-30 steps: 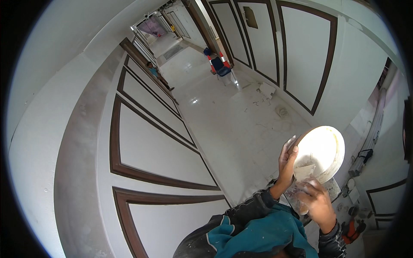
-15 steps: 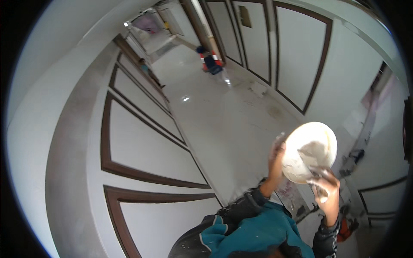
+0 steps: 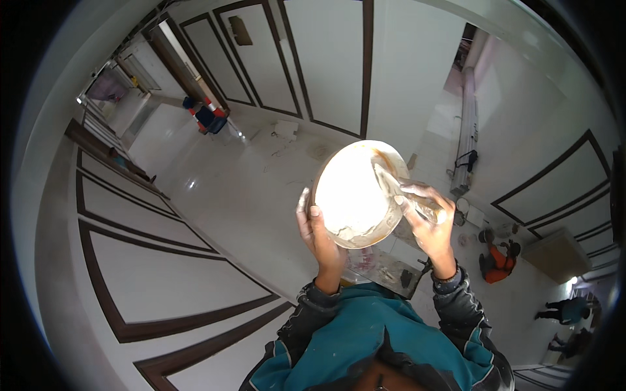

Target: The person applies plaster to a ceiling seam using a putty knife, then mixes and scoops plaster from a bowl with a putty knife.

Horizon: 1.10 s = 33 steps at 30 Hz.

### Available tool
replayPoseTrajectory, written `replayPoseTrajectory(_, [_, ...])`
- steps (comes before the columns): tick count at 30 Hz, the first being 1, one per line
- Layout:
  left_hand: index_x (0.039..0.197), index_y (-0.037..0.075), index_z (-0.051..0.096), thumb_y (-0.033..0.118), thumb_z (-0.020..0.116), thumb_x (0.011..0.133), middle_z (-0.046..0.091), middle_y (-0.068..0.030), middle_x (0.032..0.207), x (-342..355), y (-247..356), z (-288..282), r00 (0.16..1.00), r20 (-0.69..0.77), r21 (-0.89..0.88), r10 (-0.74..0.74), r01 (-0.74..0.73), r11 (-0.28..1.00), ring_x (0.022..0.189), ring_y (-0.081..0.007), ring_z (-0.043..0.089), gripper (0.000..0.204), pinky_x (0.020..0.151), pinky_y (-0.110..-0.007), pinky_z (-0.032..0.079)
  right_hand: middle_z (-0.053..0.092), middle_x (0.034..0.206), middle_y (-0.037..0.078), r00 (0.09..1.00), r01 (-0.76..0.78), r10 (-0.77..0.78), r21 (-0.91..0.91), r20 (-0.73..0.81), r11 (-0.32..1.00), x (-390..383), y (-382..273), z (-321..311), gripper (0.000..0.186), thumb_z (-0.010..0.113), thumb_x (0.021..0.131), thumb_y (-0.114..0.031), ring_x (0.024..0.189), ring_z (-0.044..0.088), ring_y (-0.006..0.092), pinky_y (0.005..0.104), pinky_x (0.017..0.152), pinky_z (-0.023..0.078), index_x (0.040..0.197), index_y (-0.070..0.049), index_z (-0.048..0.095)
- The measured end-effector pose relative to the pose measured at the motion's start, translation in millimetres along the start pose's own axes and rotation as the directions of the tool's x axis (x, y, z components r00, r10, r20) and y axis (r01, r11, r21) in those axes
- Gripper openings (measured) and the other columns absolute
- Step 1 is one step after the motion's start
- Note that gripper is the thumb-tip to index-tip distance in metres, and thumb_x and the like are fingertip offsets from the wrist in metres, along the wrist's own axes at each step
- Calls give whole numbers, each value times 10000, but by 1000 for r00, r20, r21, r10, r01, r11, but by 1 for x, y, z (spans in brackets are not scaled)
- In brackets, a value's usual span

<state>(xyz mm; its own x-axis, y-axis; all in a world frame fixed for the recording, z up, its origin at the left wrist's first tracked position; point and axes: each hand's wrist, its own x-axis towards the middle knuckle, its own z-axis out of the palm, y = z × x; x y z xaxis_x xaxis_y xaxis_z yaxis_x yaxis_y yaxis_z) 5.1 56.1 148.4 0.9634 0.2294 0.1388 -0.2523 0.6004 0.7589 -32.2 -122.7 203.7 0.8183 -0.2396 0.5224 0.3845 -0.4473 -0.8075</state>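
A round white bowl point(image 3: 399, 158) of pale paste is held up in front of my chest. My left hand point(image 3: 318, 233) grips its left side, with the thumb near the rim and whitened fingers around the outer wall. In my right hand point(image 3: 430, 228) is a putty knife point(image 3: 386, 180), its handle within my curled fingers. The blade reaches over the right part of the bowl, against the inner side. Strong glare washes out the white paste point(image 3: 355, 195), so its surface is hard to read. Both hands carry white smears.
Below the bowl is a stained platform point(image 3: 386, 268). A person in an orange vest point(image 3: 501, 262) crouches at right, near buckets and a brown box point(image 3: 557, 255). Long pipes point(image 3: 465, 137) lean by the wall. Another person point(image 3: 206, 117) is low at far left; more people point(image 3: 574, 310) stand lower right.
My view has swung right, bringing the crouching person and the box into sight. The bowl is now more central and faces me more fully. Both hands keep their holds.
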Motion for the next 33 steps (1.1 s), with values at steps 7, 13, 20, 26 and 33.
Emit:
replayPoseTrajectory(7, [1394, -25, 401, 238, 434, 1048, 525, -160, 1340, -5, 2, 6, 997, 55, 37, -50, 48, 998, 1231, -223, 533, 436, 1036, -364, 455, 733, 967, 142, 991, 62, -69, -63, -113, 996, 9, -6, 20, 185, 746, 810, -35, 852, 720, 212, 309, 768, 558, 986, 11, 713])
replayPoseTrajectory(13, [1365, -54, 464, 177, 512, 1020, 562, -144, 1299, -7, -9, 7, 997, 81, 43, -7, 3, 999, 1175, -183, 557, 418, 990, -321, 474, 703, 842, 122, 986, 162, -158, -83, 48, 983, 1, -22, 30, 139, 716, 778, -13, 686, 697, 227, 302, 606, 551, 914, -27, 693])
replayPoseTrajectory(20, [1377, -31, 445, 292, 475, 1038, 536, -148, 1325, 1, -11, -1, 991, 72, 117, -116, 107, 987, 1201, -219, 546, 469, 990, -357, 479, 694, 1153, 139, 789, 451, -410, 21, 458, 892, -34, 0, 25, 306, 707, 710, -71, 1012, 696, 329, 421, 849, 591, 1015, -68, 710])
replayPoseTrajectory(26, [1377, -28, 445, 322, 437, 1044, 538, -154, 1315, 9, -8, -1, 971, 143, 71, -189, 181, 981, 1188, -241, 558, 483, 993, -377, 483, 671, 1211, 152, 717, 459, -348, -33, 604, 888, -27, 3, 3, 350, 715, 668, -142, 1104, 652, 362, 476, 932, 554, 1010, -72, 699])
replayPoseTrajectory(33, [1367, -45, 461, 254, 493, 1035, 573, -149, 1294, 25, -25, -3, 966, 206, -18, -156, 163, 986, 1183, -198, 564, 448, 1003, -328, 480, 662, 1138, 95, 628, 624, -403, -121, 666, 772, -31, -6, 11, 256, 694, 691, -150, 1144, 636, 313, 446, 956, 554, 946, -123, 700])
